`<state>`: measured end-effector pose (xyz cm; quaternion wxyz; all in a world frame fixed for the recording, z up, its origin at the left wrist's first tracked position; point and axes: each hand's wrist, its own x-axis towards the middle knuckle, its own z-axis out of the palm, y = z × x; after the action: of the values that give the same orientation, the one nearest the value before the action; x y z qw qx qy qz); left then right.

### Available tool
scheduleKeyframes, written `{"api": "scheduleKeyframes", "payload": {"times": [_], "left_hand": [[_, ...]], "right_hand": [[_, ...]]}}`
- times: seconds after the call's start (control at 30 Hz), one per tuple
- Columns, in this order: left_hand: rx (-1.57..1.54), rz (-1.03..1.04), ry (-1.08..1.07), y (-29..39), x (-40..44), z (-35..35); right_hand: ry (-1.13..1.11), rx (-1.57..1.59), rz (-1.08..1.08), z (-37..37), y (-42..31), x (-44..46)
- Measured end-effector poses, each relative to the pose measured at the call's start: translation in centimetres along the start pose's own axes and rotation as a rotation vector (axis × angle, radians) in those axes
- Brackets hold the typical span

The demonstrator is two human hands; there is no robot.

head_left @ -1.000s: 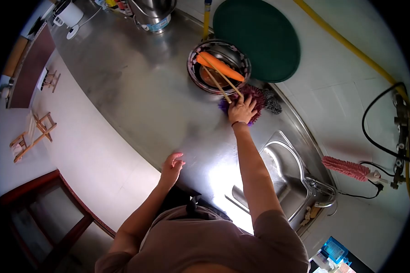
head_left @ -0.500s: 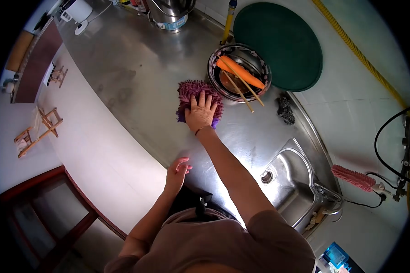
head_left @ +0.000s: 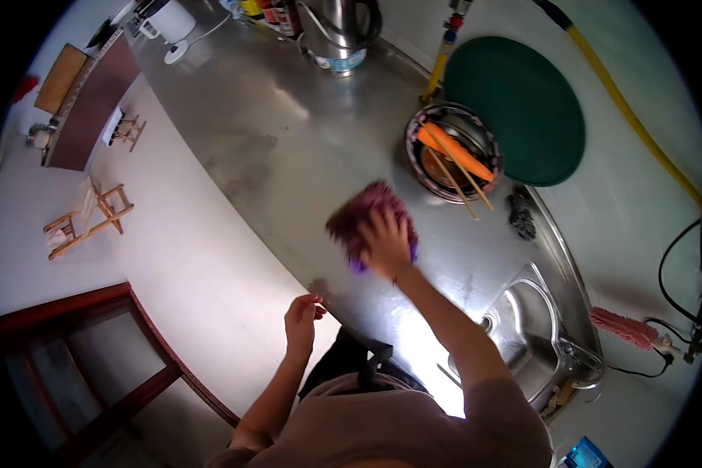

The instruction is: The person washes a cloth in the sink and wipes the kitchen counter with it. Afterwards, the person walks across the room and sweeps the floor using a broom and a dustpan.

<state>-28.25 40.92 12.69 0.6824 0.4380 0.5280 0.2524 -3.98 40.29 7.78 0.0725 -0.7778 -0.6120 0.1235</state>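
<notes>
"Maroon and shaggy, purple at the near edge: that's the cloth (head_left: 360, 212) on my feed, lying on the steel counter (head_left: 246, 101). Which hand's nearer?"

"Right hand (head_left: 386, 243), easily! It's on top, fingers spread, pressing rather than gripping as far as I can judge. Most of the visible cloth sticks out ahead of it and toward the left."

"Long axis?"

"Blur robs me of that; it looks nearly square."

"And the left hand (head_left: 301, 312)?"

"Farther off, down by the counter's near edge, fingers loosely bent, nothing visible in it. Bowl (head_left: 411, 148) stands apart, beyond the cloth to the right, holding a carrot (head_left: 476, 166), with chopsticks (head_left: 482, 197) across it."

"Any writing?"

"Blue-and-white label (head_left: 343, 60) on the metal pot (head_left: 337, 39) at the back, too small to read. Bottles (head_left: 271, 13) beside it: red and yellow, no brand I can make out."
</notes>
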Motion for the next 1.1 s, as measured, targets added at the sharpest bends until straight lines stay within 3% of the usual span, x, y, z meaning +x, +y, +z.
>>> {"api": "scheduleKeyframes", "payload": {"times": [0.1,0.23,0.33,0.43,0.5,0.63,0.7,0.77,0.83,0.9,0.97,1.03,1.1], "left_hand": [[0.088,-0.007,0.075,0.8,-1.1,-2.2],[0.035,-0.018,0.228,0.2,-2.4,-5.0],[0.013,-0.040,0.296,0.2,-3.1,-5.8],[0.055,-0.035,0.261,0.3,-2.8,-5.6],[0.061,-0.040,0.208,0.7,-2.3,-4.6],[0.006,-0.017,0.091,1.1,-0.9,-2.6],[0.005,0.014,0.019,1.6,-0.7,-1.7],[-0.014,0.007,-0.012,1.6,-0.6,-1.2],[-0.013,0.018,-0.052,1.8,-0.9,-0.5],[-0.014,0.012,-0.082,1.4,-1.4,-0.4],[-0.005,0.013,-0.116,0.8,-1.8,0.2],[0.014,0.012,-0.128,0.4,-2.7,0.9],[0.027,0.019,-0.125,0.3,-3.6,1.7]], "right_hand": [[0.214,-0.024,0.195,0.5,1.7,10.8],[0.177,0.063,0.300,0.3,-1.0,22.1],[0.133,0.086,0.010,1.6,-6.3,23.2],[-0.005,0.036,-0.293,1.9,-10.4,18.5],[0.037,0.136,-0.471,4.0,-11.0,13.9],[-0.019,0.292,-0.583,4.0,-8.0,3.1],[-0.005,0.342,-0.515,2.5,-3.8,-1.1],[0.022,0.144,-0.304,1.0,0.6,-4.3],[0.116,0.117,0.018,-0.9,5.1,-7.4],[0.349,0.019,0.374,0.2,7.9,-10.7],[0.412,0.063,0.544,-0.3,6.3,-14.2],[0.319,0.115,0.448,0.7,2.8,-17.8],[0.098,0.233,0.088,2.6,-0.5,-22.4]]}}
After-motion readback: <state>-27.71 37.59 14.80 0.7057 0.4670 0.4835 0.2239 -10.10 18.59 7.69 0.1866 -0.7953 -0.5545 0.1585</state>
